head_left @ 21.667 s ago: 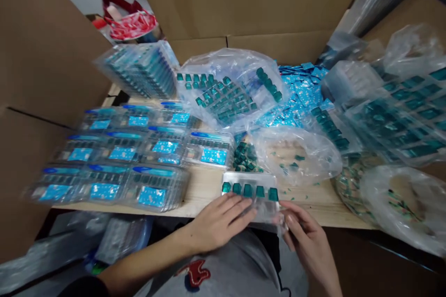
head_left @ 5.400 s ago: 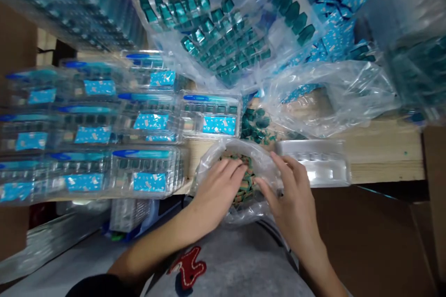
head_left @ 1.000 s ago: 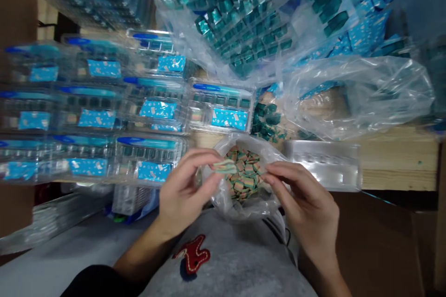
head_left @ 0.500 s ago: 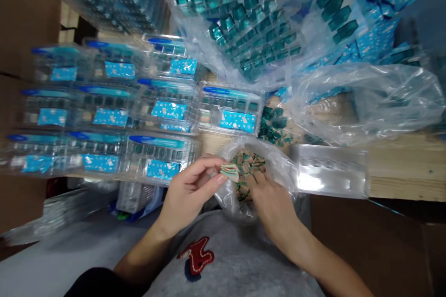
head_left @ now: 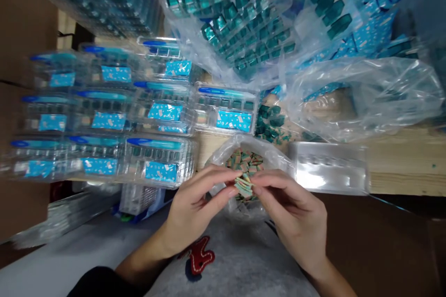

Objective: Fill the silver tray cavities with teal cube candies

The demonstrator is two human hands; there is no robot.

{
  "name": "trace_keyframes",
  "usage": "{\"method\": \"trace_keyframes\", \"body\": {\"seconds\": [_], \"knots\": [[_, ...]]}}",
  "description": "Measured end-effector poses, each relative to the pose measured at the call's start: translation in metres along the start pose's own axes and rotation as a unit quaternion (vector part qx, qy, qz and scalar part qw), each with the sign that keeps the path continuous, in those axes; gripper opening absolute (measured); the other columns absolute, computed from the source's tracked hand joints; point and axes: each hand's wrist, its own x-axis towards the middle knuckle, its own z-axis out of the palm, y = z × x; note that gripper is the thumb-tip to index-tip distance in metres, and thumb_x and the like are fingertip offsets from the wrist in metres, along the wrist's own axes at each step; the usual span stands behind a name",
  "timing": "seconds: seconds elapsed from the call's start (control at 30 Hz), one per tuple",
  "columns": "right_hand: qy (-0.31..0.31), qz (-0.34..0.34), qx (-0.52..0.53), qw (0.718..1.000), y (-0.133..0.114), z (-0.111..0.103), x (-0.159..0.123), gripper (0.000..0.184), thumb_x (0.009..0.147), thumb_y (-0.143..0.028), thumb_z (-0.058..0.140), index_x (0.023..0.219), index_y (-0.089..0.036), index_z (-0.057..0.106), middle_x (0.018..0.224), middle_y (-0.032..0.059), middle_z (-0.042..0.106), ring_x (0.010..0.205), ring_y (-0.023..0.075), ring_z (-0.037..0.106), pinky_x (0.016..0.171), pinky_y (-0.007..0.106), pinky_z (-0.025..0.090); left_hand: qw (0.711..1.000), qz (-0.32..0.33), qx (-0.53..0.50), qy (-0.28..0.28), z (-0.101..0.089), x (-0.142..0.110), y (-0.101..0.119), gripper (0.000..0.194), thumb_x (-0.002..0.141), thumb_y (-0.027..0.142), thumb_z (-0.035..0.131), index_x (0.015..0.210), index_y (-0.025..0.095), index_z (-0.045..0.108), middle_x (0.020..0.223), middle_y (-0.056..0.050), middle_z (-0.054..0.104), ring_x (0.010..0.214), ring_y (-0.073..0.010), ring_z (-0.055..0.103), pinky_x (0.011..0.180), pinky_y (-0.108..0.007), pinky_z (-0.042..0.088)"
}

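Several thin, small square pieces in pale green, pink and yellow form a little stack (head_left: 243, 186), pinched between the thumb and fingertips of my left hand (head_left: 198, 204). My right hand (head_left: 296, 209) is closed in a pinch at the stack's right edge, its fingertips on the pieces. Both hands are over an open clear plastic bag (head_left: 275, 151) at the table's front edge. Inside the bag lie many loose square pieces (head_left: 245, 160), brownish pink and green; my fingers hide part of them.
Clear plastic cases (head_left: 156, 158) with blue pens and blue patterned packets stand in rows on the left. An unfilled clear tray (head_left: 329, 167) lies right of the bag. Dark green chunks (head_left: 270, 118) sit behind it. A plastic bag (head_left: 230, 32) with green blocks and blue packets (head_left: 374, 32) are at the back.
My right hand has come up out of the bag and met my left hand at the stack. The left hand has moved slightly right with the stack.
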Motion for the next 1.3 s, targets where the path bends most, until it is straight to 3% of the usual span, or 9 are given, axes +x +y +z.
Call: {"method": "trace_keyframes", "body": {"seconds": [0.2,0.33,0.63,0.7,0.8,0.93,1.07,1.2,1.3], "knots": [[-0.073,-0.015,-0.007,0.997,0.006,-0.005,-0.005,0.028,0.088,-0.015,0.067,0.111,-0.031,0.067,0.104,-0.0014,0.070,0.101,0.0140,0.066,0.088,0.027,0.055,0.997,0.047,0.064,0.009,0.001,-0.001,-0.003,0.031,0.092,0.015,0.061,0.119,0.028,0.068,0.108,-0.003,0.070,0.098,-0.0139,0.068,0.085,-0.024,0.057],[-0.062,-0.021,-0.032,0.997,0.012,-0.003,-0.009,0.033,0.088,-0.013,0.066,0.115,-0.032,0.063,0.108,-0.0008,0.068,0.104,0.0150,0.064,0.090,0.029,0.054,0.993,0.079,0.084,-0.012,0.000,0.000,-0.005,0.038,0.093,0.013,0.059,0.127,0.030,0.063,0.113,-0.004,0.071,0.104,-0.0162,0.067,0.091,-0.030,0.056],[-0.051,-0.024,-0.058,0.997,0.018,-0.001,-0.006,0.028,0.090,-0.012,0.062,0.110,-0.033,0.063,0.101,-0.0021,0.067,0.097,0.0146,0.065,0.084,0.027,0.055,0.996,0.031,0.077,-0.044,0.001,0.003,-0.003,0.024,0.090,0.013,0.062,0.112,0.024,0.064,0.100,-0.003,0.072,0.095,-0.0164,0.066,0.085,-0.029,0.055],[-0.053,-0.009,-0.074,0.996,0.020,-0.002,-0.005,0.033,0.091,-0.015,0.061,0.117,-0.035,0.061,0.103,-0.0018,0.067,0.097,0.0152,0.065,0.085,0.029,0.055,0.997,-0.015,0.074,-0.021,-0.007,0.011,-0.005,0.016,0.089,0.015,0.062,0.103,0.024,0.065,0.093,-0.002,0.072,0.089,-0.0167,0.067,0.079,-0.029,0.055],[-0.041,-0.007,-0.099,0.994,0.024,-0.004,-0.005,0.043,0.092,-0.017,0.060,0.129,-0.038,0.055,0.109,-0.0002,0.064,0.097,0.0163,0.064,0.089,0.033,0.054,0.988,-0.113,0.068,0.079,-0.027,0.034,-0.017,0.006,0.087,0.023,0.062,0.092,0.022,0.065,0.083,-0.001,0.073,0.076,-0.0170,0.066,0.072,-0.030,0.053],[-0.032,-0.017,-0.130,0.991,0.028,-0.006,-0.005,0.044,0.092,-0.017,0.059,0.131,-0.038,0.054,0.114,0.0022,0.062,0.098,0.0176,0.063,0.089,0.036,0.055,0.966,-0.170,0.097,0.169,-0.046,0.066,-0.041,0.014,0.084,0.025,0.063,0.097,0.019,0.061,0.081,-0.004,0.074,0.075,-0.0178,0.065,0.072,-0.031,0.050],[-0.036,-0.019,-0.142,0.989,0.029,-0.008,-0.005,0.044,0.092,-0.017,0.059,0.132,-0.037,0.053,0.116,0.0040,0.061,0.095,0.0186,0.064,0.086,0.038,0.057,0.946,-0.171,0.214,0.171,-0.040,0.078,-0.050,0.024,0.085,0.019,0.060,0.109,0.018,0.059,0.086,-0.005,0.074,0.076,-0.0186,0.065,0.077,-0.034,0.048],[-0.049,-0.025,-0.154,0.987,0.030,-0.009,-0.004,0.045,0.093,-0.018,0.057,0.133,-0.036,0.052,0.117,0.0047,0.062,0.093,0.0186,0.065,0.084,0.038,0.058,0.907,-0.154,0.352,0.171,-0.030,0.076,-0.045,0.017,0.088,0.018,0.058,0.103,0.019,0.065,0.086,-0.006,0.073,0.082,-0.0232,0.063,0.084,-0.041,0.045],[-0.061,-0.017,-0.157,0.986,0.032,-0.008,-0.003,0.044,0.094,-0.019,0.056,0.134,-0.036,0.051,0.119,0.0052,0.062,0.091,0.0181,0.066,0.081,0.036,0.060,0.892,-0.131,0.399,0.167,-0.027,0.075,-0.043,0.013,0.087,0.018,0.059,0.096,0.021,0.068,0.088,-0.006,0.073,0.086,-0.0270,0.061,0.090,-0.047,0.041]]}}
